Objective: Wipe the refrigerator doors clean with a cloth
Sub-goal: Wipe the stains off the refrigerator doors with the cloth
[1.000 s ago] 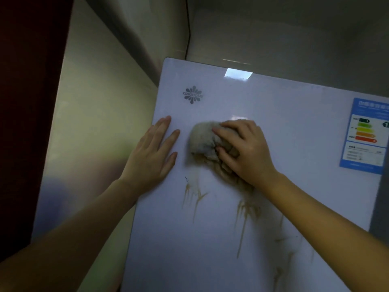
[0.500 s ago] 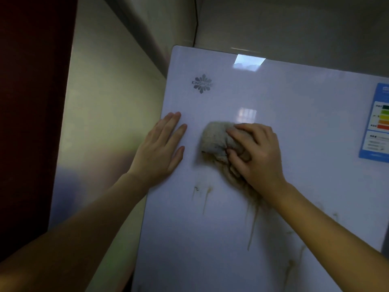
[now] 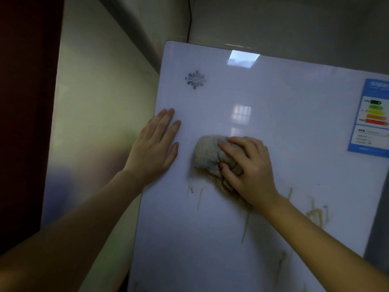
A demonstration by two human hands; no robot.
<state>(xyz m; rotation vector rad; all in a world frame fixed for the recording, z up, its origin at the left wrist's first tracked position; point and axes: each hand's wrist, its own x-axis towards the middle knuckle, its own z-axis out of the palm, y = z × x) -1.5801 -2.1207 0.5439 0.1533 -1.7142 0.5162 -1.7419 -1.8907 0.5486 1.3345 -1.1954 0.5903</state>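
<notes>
Two hands on the refrigerator door point(image 3: 284, 98): right hand point(image 3: 250, 167) curls around the wadded cloth point(image 3: 207, 152), pressing it mid-frame; left hand point(image 3: 155, 144) lies flat, fingers straight, at the door's left edge. Brown streaks point(image 3: 315, 213) below and lower right. Risk: dirty cloth smears them wider.

The left hand point(image 3: 154, 148) and right hand point(image 3: 250, 169) were bare, as were the left forearm point(image 3: 84, 224) and right forearm point(image 3: 326, 239), unsleeved throughout.

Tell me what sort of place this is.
Likely a home kitchen corner: a white refrigerator door with brand logo, energy label and brown drip stains, beside a wall. The right hand grips a cloth against it.
</notes>
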